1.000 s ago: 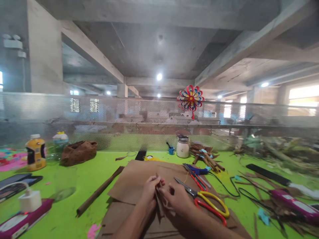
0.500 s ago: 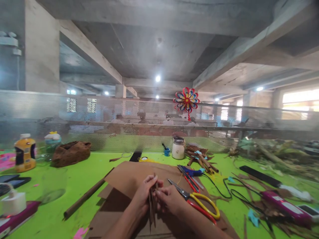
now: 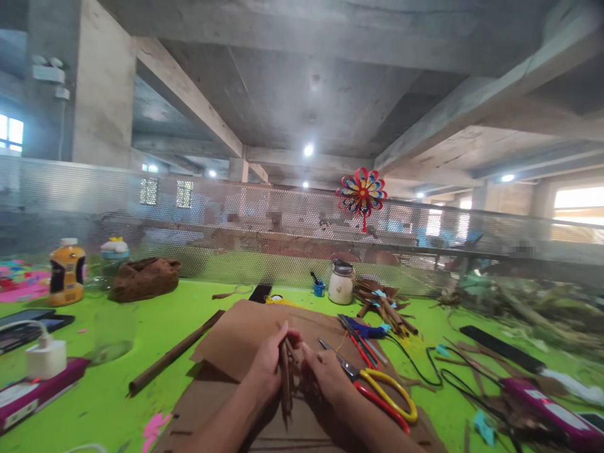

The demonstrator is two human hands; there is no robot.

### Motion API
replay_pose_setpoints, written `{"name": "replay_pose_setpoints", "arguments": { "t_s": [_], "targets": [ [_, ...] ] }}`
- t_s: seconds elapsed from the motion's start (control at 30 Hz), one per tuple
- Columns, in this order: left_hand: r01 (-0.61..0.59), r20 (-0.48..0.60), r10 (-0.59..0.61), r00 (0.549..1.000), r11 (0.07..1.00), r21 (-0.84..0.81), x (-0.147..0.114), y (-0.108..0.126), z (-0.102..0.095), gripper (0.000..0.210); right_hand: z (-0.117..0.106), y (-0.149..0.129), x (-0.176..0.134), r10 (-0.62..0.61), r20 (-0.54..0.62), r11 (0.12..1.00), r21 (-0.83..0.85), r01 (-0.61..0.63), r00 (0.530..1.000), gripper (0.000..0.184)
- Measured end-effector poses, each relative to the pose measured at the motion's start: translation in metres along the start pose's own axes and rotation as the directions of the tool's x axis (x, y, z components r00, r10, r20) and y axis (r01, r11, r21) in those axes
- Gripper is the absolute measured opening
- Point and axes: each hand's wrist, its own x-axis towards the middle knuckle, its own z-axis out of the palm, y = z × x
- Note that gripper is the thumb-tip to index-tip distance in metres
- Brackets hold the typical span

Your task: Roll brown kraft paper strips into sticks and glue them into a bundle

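Observation:
My left hand (image 3: 270, 365) is closed round a narrow, folded brown strip (image 3: 285, 387) that looks like dried leaf or husk; it points down toward me with a ragged lower end. Close on its right, my right hand (image 3: 325, 371) has its fingers curled in toward the strip. What its fingertips hold, if anything, is hidden. Both hands are above brown cardboard sheets (image 3: 226, 396). Beside my right hand lie scissors (image 3: 387, 396) with one yellow and one red handle. A blue glue gun (image 3: 365, 328) lies behind them, near red-handled tools (image 3: 365, 346).
On the green table (image 3: 174, 327), a brown tube (image 3: 174, 355) lies left of the cardboard. Farther left are a clear jar (image 3: 113, 333), a yellow bottle (image 3: 67, 274) and a power strip (image 3: 42, 393). Brown scraps (image 3: 387, 302), a white jar (image 3: 340, 283) and a black cord (image 3: 425, 371) are right.
My view has turned slightly left, so the table things appear farther right. My right fingers have drawn a little away from the strip, which stays in my left hand.

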Motion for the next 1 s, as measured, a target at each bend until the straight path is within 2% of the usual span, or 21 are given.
{"name": "replay_pose_setpoints", "arguments": {
  "t_s": [0.07,0.13,0.2,0.23,0.33,0.37,0.43,0.5,0.57,0.67,0.77,0.8,0.87,0.93,1.0],
  "targets": [
    [-0.076,-0.096,0.072,0.993,0.996,-0.038,0.002,0.003,0.001,0.02,0.002,0.0,-0.004,-0.018,0.059,0.997,-0.077,0.023,0.998,0.063],
    [-0.141,-0.14,0.136,0.981,0.99,-0.027,0.0,0.004,0.003,0.021,0.005,-0.002,-0.011,-0.119,0.105,0.969,-0.203,0.139,0.987,0.058],
    [-0.116,-0.083,0.117,0.99,0.993,0.023,-0.003,0.003,0.006,0.026,0.007,-0.006,-0.019,-0.274,0.126,0.89,-0.343,0.301,0.954,0.044],
    [-0.101,-0.052,0.102,0.993,0.994,0.03,-0.005,0.003,0.007,0.029,0.007,-0.009,-0.023,-0.314,0.136,0.855,-0.39,0.342,0.94,0.037],
    [-0.091,-0.017,0.091,0.996,0.996,0.014,-0.005,0.002,0.01,0.029,0.003,-0.013,-0.029,-0.354,0.144,0.848,-0.368,0.382,0.924,0.023],
    [-0.08,0.004,0.08,0.997,0.997,-0.003,-0.003,0.002,0.01,0.029,0.001,-0.013,-0.029,-0.325,0.143,0.877,-0.323,0.354,0.935,0.022],
    [-0.085,0.02,0.086,0.996,0.995,-0.044,0.003,0.003,0.006,0.025,-0.003,-0.014,-0.029,-0.194,0.154,0.955,-0.194,0.223,0.969,0.025],
    [-0.13,-0.041,0.127,0.991,0.988,-0.084,0.01,0.004,0.0,0.021,-0.009,-0.015,-0.027,-0.08,0.155,0.995,-0.038,0.087,0.985,0.026],
    [-0.137,-0.084,0.131,0.988,0.988,-0.072,0.015,0.005,-0.006,0.016,-0.016,-0.016,-0.024,-0.031,0.136,0.994,0.11,0.016,0.99,0.027],
    [-0.109,-0.082,0.107,0.991,0.994,-0.027,0.016,0.004,-0.008,0.015,-0.026,-0.017,-0.019,-0.024,0.112,0.967,0.253,-0.005,0.993,0.026],
    [0.01,0.086,-0.015,0.996,0.998,0.063,0.007,0.002,-0.002,0.014,-0.035,-0.015,-0.014,-0.008,0.133,0.94,0.34,-0.038,0.991,0.027],
    [0.062,0.154,-0.079,0.985,0.992,0.114,0.003,0.001,0.001,0.011,-0.037,-0.014,-0.013,0.006,0.15,0.934,0.353,-0.059,0.989,0.028],
    [0.142,0.248,-0.193,0.949,0.968,0.209,-0.006,0.0,0.007,0.026,-0.04,-0.01,-0.011,0.036,0.18,0.933,0.346,-0.098,0.983,0.028],
    [0.142,0.332,-0.227,0.916,0.955,0.261,-0.011,-0.001,0.01,0.031,-0.04,-0.007,-0.01,0.058,0.183,0.938,0.326,-0.116,0.981,0.029],
    [0.086,0.351,-0.182,0.918,0.958,0.272,-0.012,-0.002,0.009,0.025,-0.04,-0.004,-0.009,0.062,0.166,0.946,0.305,-0.111,0.984,0.031]
  ]
}}
